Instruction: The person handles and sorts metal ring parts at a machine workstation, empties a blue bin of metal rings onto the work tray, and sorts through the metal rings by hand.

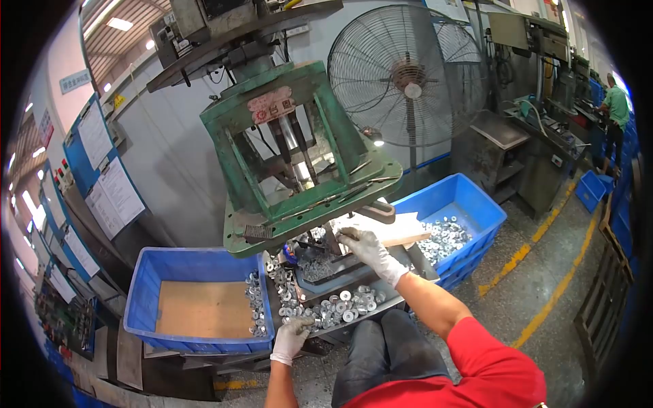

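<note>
My right hand (367, 253), in a pale glove, reaches under the green machine head (299, 163) at the work area. Its fingers are bent together, and what they hold, if anything, is too small to tell. My left hand (294, 336), also gloved, is at the near left edge of a metal tray heaped with ring-shaped metal parts (347, 306). The left fingers are curled at the parts, and their tips are hard to make out. A dark fixture (326, 270) with metal shavings lies between the hands.
At the left stands a blue bin (197, 253) with a cardboard base and metal parts along its right side. Another blue bin (476, 204) at the right holds metal parts (445, 239). Behind stands a large fan (411, 88). A person (616, 109) stands far right.
</note>
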Demonstrator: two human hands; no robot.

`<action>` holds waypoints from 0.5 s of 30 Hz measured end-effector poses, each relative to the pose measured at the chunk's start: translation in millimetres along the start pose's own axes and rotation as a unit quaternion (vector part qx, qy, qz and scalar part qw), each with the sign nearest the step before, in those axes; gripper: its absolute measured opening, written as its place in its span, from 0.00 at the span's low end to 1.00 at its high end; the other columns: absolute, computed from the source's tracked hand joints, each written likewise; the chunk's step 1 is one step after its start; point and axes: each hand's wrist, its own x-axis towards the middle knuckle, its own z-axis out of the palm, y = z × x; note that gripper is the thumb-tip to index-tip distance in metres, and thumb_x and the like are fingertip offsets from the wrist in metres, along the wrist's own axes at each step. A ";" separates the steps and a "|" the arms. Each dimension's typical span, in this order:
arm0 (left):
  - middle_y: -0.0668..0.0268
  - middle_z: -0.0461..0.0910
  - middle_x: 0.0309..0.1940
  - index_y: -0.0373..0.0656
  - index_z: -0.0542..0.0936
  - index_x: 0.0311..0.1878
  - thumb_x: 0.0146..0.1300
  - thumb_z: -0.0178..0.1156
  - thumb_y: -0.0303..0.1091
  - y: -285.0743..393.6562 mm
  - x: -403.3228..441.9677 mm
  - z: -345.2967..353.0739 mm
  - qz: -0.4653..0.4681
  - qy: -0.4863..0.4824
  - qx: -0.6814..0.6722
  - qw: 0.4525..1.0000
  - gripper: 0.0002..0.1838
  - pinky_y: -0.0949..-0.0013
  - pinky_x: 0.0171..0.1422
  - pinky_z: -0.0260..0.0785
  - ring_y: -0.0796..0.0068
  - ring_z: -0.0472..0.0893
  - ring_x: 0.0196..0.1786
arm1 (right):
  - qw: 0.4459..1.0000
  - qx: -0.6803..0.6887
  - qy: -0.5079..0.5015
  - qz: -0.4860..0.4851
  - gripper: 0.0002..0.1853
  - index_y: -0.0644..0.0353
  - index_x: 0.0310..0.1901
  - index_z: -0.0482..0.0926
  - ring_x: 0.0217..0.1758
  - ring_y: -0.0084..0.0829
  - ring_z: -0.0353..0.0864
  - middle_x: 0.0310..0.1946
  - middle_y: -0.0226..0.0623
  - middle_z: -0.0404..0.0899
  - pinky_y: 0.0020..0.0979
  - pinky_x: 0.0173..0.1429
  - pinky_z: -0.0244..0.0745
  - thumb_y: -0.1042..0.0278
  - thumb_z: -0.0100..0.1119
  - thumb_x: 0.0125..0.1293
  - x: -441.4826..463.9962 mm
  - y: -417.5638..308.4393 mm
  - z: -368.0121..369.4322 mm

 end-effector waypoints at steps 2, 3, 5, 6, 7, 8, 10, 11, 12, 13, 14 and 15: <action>0.62 0.87 0.46 0.45 0.87 0.47 0.54 0.69 0.17 -9.2 0.8 -2.6 -0.001 -0.022 0.019 1.000 0.17 0.68 0.49 0.79 0.66 0.87 0.47 | 0.999 -0.029 0.003 -0.038 0.18 0.59 0.58 0.81 0.54 0.37 0.84 0.52 0.42 0.85 0.39 0.62 0.77 0.60 0.62 0.71 5.8 16.5 -0.1; 0.62 0.87 0.46 0.46 0.87 0.46 0.53 0.69 0.17 -5.5 2.7 -4.3 -0.004 -0.032 0.027 0.999 0.17 0.69 0.49 0.79 0.66 0.87 0.46 | 0.997 -0.055 0.006 -0.060 0.18 0.58 0.58 0.81 0.55 0.39 0.84 0.52 0.44 0.85 0.40 0.62 0.76 0.59 0.61 0.71 8.5 25.5 -0.5; 0.64 0.87 0.42 0.45 0.88 0.42 0.54 0.68 0.18 0.4 2.1 0.4 -0.023 0.007 -0.024 0.999 0.13 0.67 0.48 0.78 0.68 0.86 0.42 | 0.980 -0.156 0.004 -0.119 0.19 0.57 0.59 0.81 0.55 0.43 0.84 0.51 0.48 0.84 0.41 0.61 0.76 0.57 0.60 0.71 21.4 39.6 -4.0; 0.64 0.87 0.41 0.44 0.88 0.41 0.55 0.67 0.19 -12.2 2.7 3.4 -0.035 0.021 -0.039 0.998 0.11 0.67 0.48 0.78 0.68 0.86 0.42 | 0.983 -0.175 0.028 -0.056 0.20 0.57 0.56 0.84 0.50 0.33 0.86 0.46 0.39 0.89 0.32 0.58 0.77 0.54 0.63 0.69 13.0 20.5 -3.3; 0.63 0.87 0.40 0.42 0.87 0.39 0.56 0.66 0.19 -26.7 -1.1 5.3 -0.054 0.033 -0.052 0.997 0.10 0.66 0.49 0.78 0.68 0.86 0.41 | 0.982 -0.174 0.050 -0.046 0.21 0.57 0.56 0.84 0.50 0.32 0.86 0.47 0.40 0.89 0.32 0.57 0.77 0.53 0.63 0.69 27.0 50.5 -2.2; 0.63 0.87 0.39 0.41 0.87 0.42 0.58 0.65 0.18 -31.0 -3.4 4.7 -0.074 0.021 -0.050 0.996 0.10 0.69 0.49 0.77 0.72 0.85 0.42 | 0.990 -0.133 0.045 0.006 0.20 0.59 0.56 0.84 0.51 0.30 0.86 0.48 0.41 0.88 0.31 0.58 0.77 0.55 0.62 0.70 32.3 56.5 -2.7; 0.63 0.86 0.40 0.40 0.87 0.45 0.60 0.63 0.18 -25.1 -3.9 1.2 -0.077 0.027 -0.032 0.996 0.12 0.72 0.50 0.76 0.75 0.84 0.43 | 0.993 -0.103 0.034 -0.047 0.22 0.62 0.58 0.82 0.54 0.41 0.86 0.50 0.48 0.86 0.36 0.60 0.76 0.55 0.59 0.72 29.3 35.7 -0.2; 0.63 0.86 0.40 0.41 0.86 0.47 0.60 0.62 0.18 -18.1 -3.7 3.7 -0.055 0.044 -0.015 0.997 0.13 0.72 0.50 0.76 0.75 0.84 0.44 | 0.997 -0.071 0.018 -0.016 0.21 0.62 0.58 0.82 0.52 0.36 0.85 0.49 0.47 0.87 0.33 0.59 0.76 0.57 0.60 0.72 32.0 25.3 0.5; 0.63 0.86 0.41 0.41 0.86 0.47 0.60 0.62 0.18 -16.3 -5.6 5.0 -0.065 0.046 -0.019 0.997 0.13 0.71 0.50 0.75 0.75 0.84 0.44 | 0.993 -0.104 0.026 -0.049 0.20 0.62 0.58 0.82 0.51 0.34 0.85 0.48 0.47 0.87 0.32 0.58 0.76 0.57 0.60 0.73 41.6 31.9 -0.2; 0.63 0.85 0.41 0.41 0.86 0.48 0.60 0.62 0.18 -14.7 -5.2 5.1 -0.071 0.047 -0.023 0.996 0.14 0.71 0.50 0.75 0.75 0.84 0.44 | 0.986 -0.137 0.039 -0.084 0.20 0.62 0.58 0.82 0.49 0.32 0.85 0.47 0.46 0.88 0.32 0.56 0.77 0.57 0.60 0.73 51.8 38.2 -0.6; 0.63 0.85 0.42 0.42 0.86 0.48 0.60 0.62 0.18 -13.2 -3.1 3.0 -0.075 0.046 -0.026 0.996 0.14 0.71 0.50 0.75 0.75 0.84 0.44 | 0.986 -0.139 0.030 -0.081 0.20 0.62 0.59 0.82 0.48 0.32 0.85 0.47 0.46 0.88 0.32 0.56 0.77 0.57 0.60 0.73 63.9 42.8 -1.4; 0.62 0.85 0.42 0.42 0.86 0.48 0.59 0.63 0.19 -8.5 -1.7 -0.3 -0.070 0.025 -0.008 0.997 0.14 0.71 0.51 0.75 0.73 0.84 0.44 | 0.987 -0.142 0.023 -0.078 0.21 0.62 0.59 0.82 0.48 0.31 0.85 0.47 0.46 0.88 0.32 0.55 0.77 0.57 0.60 0.73 72.2 41.9 -2.1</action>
